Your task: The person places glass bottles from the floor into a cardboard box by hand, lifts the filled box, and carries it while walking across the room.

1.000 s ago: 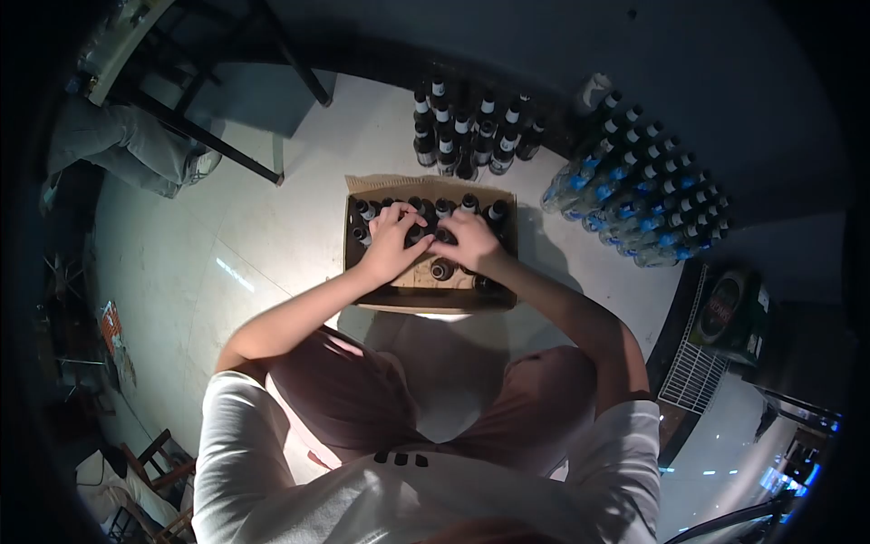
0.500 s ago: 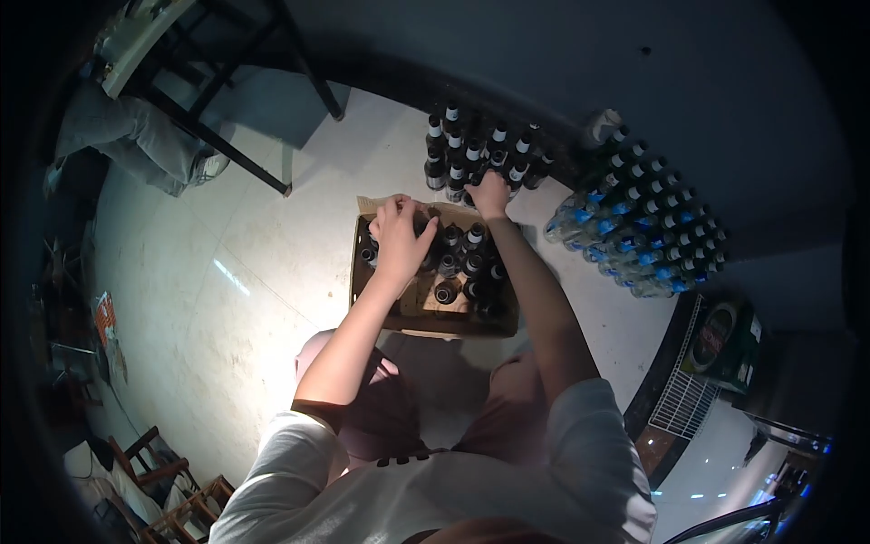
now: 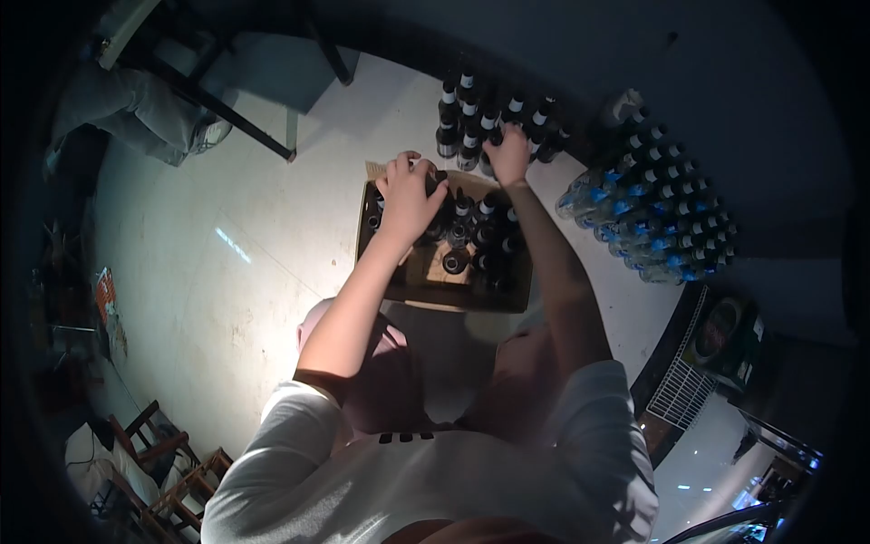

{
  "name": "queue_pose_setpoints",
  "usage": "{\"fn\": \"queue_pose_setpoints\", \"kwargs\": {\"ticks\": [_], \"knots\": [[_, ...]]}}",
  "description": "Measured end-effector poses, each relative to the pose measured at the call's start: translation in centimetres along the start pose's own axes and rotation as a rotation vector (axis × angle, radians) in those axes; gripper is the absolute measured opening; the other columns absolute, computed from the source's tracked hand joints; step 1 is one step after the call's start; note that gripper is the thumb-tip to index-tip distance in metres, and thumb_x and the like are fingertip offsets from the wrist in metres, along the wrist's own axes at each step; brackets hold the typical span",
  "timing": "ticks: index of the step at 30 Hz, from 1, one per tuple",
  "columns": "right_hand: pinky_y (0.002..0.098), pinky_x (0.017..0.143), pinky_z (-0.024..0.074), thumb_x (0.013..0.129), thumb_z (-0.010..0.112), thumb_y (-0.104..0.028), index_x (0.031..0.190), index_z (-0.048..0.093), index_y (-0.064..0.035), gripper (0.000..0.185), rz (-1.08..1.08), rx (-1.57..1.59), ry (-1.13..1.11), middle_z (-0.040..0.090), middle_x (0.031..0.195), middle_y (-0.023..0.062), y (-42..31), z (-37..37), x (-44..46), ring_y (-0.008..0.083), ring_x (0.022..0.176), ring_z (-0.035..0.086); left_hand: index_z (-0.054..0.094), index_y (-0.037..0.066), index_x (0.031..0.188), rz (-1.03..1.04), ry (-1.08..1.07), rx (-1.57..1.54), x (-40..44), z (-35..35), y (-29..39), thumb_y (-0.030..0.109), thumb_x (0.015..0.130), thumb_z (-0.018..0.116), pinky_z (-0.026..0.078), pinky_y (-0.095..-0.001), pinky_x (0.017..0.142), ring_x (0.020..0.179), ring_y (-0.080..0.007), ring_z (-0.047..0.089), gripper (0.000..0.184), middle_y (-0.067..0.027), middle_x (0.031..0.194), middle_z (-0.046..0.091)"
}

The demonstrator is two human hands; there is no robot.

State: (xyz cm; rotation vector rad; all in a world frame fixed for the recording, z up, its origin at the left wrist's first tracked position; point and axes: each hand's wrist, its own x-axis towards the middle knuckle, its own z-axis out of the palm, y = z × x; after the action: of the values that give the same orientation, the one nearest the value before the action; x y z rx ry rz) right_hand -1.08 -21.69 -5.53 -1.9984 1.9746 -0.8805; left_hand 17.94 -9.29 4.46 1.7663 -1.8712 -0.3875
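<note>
My left hand is over the far left part of an open cardboard box, its fingers and thumb curved around a dark glass bottle. Several other brown bottles stand inside the box, mostly toward its right side, with bare cardboard bottom showing near the front. Beyond the box, my right hand is closed on the neck of a dark bottle at the near edge of a group of dark bottles with pale neck labels. My fingers hide part of both held bottles.
To the right, green bottles and clear ones with blue labels stand packed together by the dark wall. A green carton and a white wire rack are at the right. A person's legs show near a table at upper left; wooden chairs are at lower left.
The whole view has shifted, so the box and bottles appear higher. My left hand has risen slightly, and the dark bottle in it shows more. My right hand stays at the bottle group.
</note>
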Motion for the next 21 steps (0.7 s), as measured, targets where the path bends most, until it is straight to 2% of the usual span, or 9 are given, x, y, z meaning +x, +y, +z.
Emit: {"fn": "queue_pose_setpoints", "kwargs": {"ticks": [3, 9, 11, 13, 15, 18, 19, 21], "knots": [[0.0416, 0.082, 0.0385, 0.068, 0.071, -0.017, 0.089, 0.057, -0.0023, 0.03, -0.083, 0.008, 0.012, 0.056, 0.093, 0.0124, -4.2, -5.2, 0.0, 0.0309, 0.095, 0.054, 0.062, 0.007, 0.098, 0.013, 0.041, 0.022, 0.1, -0.3, -0.8, 0.026, 0.078, 0.068, 0.03, -0.0443, 0.092, 0.112, -0.0304, 0.043, 0.028, -0.0121, 0.115, 0.05], [0.0367, 0.079, 0.0394, 0.068, 0.07, -0.013, 0.087, 0.055, -0.0014, 0.027, -0.22, 0.182, 0.026, 0.053, 0.082, 0.0093, -12.8, -15.7, -2.7, 0.0273, 0.084, 0.054, 0.062, 0.005, 0.098, -0.053, 0.081, 0.047, 1.0, -1.4, -1.8, 0.025, 0.077, 0.068, 0.029, -0.0463, 0.095, 0.114, -0.0304, 0.041, 0.03, -0.0149, 0.118, 0.049], [0.0289, 0.061, 0.0394, 0.067, 0.071, -0.008, 0.083, 0.054, -0.0013, 0.024, -0.335, 0.369, -0.023, 0.043, 0.074, 0.0059, -14.6, -17.4, -4.1, 0.0178, 0.065, 0.044, 0.063, 0.005, 0.099, -0.063, 0.104, 0.05, 1.3, -1.9, -2.6, 0.025, 0.077, 0.068, 0.028, -0.0467, 0.095, 0.114, -0.0308, 0.041, 0.03, -0.0154, 0.119, 0.048], [0.0269, 0.06, 0.0398, 0.067, 0.071, -0.005, 0.084, 0.054, -0.0013, 0.025, -0.401, 0.425, -0.153, 0.043, 0.073, 0.0052, -15.5, -18.2, -5.3, 0.0152, 0.064, 0.042, 0.063, 0.005, 0.099, -0.116, 0.145, 0.08, 1.6, -2.8, -3.2, 0.025, 0.077, 0.068, 0.028, -0.0462, 0.095, 0.114, -0.0314, 0.041, 0.03, -0.0156, 0.119, 0.049], [0.0252, 0.062, 0.0409, 0.067, 0.072, -0.006, 0.085, 0.054, -0.0022, 0.026, -0.332, 0.432, -0.369, 0.046, 0.072, 0.0036, -15.7, -18.4, -6.5, 0.0138, 0.064, 0.045, 0.063, 0.005, 0.098, -0.162, 0.138, 0.086, 1.9, -3.5, -3.5, 0.026, 0.077, 0.067, 0.027, -0.0455, 0.095, 0.114, -0.0317, 0.041, 0.03, -0.0156, 0.118, 0.049], [0.0251, 0.059, 0.0384, 0.067, 0.074, -0.007, 0.086, 0.055, -0.0058, 0.028, -0.319, 0.611, -0.433, 0.046, 0.072, 0.0007, -13.7, -15.5, -9.3, 0.0113, 0.064, 0.044, 0.064, 0.006, 0.097, -0.136, 0.223, 0.063, 2.1, -3.5, -3.4, 0.029, 0.076, 0.067, 0.026, -0.0451, 0.094, 0.114, -0.0315, 0.041, 0.03, -0.015, 0.117, 0.05], [0.0262, 0.058, 0.0375, 0.065, 0.075, -0.007, 0.086, 0.053, -0.004, 0.031, -0.254, 0.601, -0.541, 0.044, 0.072, 0.0024, -13.4, -14.7, -10.2, 0.0131, 0.063, 0.043, 0.064, 0.006, 0.097, -0.141, 0.213, 0.063, 1.9, -3.4, -3.3, 0.029, 0.076, 0.067, 0.026, -0.0451, 0.094, 0.114, -0.0315, 0.041, 0.03, -0.015, 0.117, 0.05], [0.0272, 0.059, 0.038, 0.064, 0.074, -0.007, 0.085, 0.051, -0.0024, 0.032, -0.336, 0.577, -0.6, 0.042, 0.072, 0.0044, -13.1, -13.1, -11.4, 0.0151, 0.063, 0.043, 0.064, 0.006, 0.097, -0.109, 0.222, 0.03, 2.2, -3.3, -3.2, 0.03, 0.077, 0.067, 0.026, -0.045, 0.094, 0.114, -0.0315, 0.041, 0.031, -0.015, 0.117, 0.05]]}}
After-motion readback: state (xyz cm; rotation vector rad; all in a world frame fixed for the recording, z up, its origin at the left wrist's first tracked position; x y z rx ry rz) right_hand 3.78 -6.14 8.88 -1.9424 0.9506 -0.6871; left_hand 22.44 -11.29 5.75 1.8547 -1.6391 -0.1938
